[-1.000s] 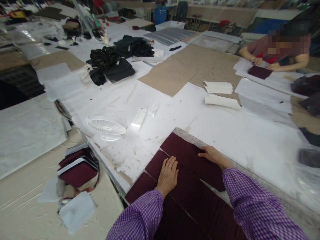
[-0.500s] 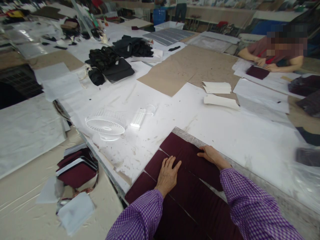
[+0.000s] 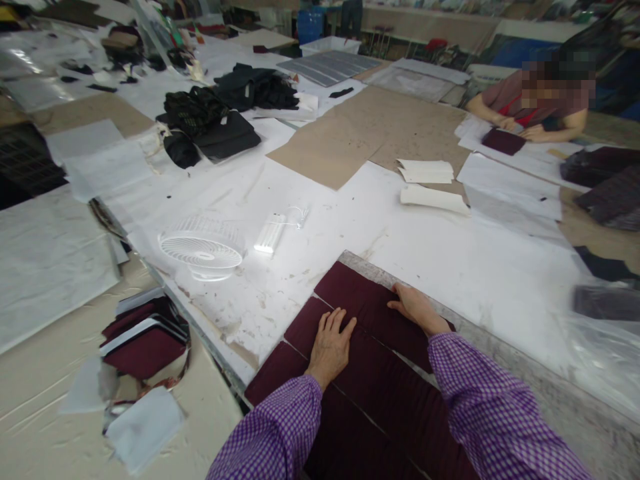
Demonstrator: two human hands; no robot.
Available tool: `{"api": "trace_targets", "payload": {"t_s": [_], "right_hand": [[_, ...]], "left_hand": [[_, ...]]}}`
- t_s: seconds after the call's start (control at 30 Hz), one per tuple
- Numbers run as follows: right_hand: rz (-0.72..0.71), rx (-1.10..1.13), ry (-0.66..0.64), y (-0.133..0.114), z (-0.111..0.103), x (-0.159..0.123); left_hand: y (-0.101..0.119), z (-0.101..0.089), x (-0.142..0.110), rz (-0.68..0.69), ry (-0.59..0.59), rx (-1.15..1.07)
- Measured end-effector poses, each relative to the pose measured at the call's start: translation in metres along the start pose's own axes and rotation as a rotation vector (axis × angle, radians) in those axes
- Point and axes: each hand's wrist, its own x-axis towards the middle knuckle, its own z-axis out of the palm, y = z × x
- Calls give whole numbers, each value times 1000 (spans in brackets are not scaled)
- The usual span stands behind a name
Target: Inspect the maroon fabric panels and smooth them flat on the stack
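Note:
Several dark maroon fabric pieces [image 3: 380, 393] lie side by side on a grey board [image 3: 505, 353] at the near edge of the white table. My left hand [image 3: 331, 345] rests flat on them, fingers stretched out and slightly apart. My right hand [image 3: 414, 307] lies on the far maroon piece [image 3: 357, 293], fingers extended along its upper edge. Both sleeves are purple checked. Neither hand holds anything.
A small white fan [image 3: 203, 247] and a white power strip [image 3: 271, 234] lie left of the fabric. A stack of maroon and white pieces [image 3: 145, 333] sits lower left. Black fabric [image 3: 215, 120] is heaped further back. Another person [image 3: 535, 107] handles a maroon piece [image 3: 503, 141] at the far right.
The view has shifted slightly, and the fingers of my left hand have spread. Both hands stay flat on the maroon fabric.

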Motion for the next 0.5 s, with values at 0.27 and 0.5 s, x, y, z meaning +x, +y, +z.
{"api": "trace_targets", "payload": {"t_s": [0.27,0.5], "right_hand": [[68,23,60,3,9,-6],[102,39,72,5,14,-6]], "left_hand": [[0,2,-1,4,8,2],[0,2,0,5,10,3]]}}
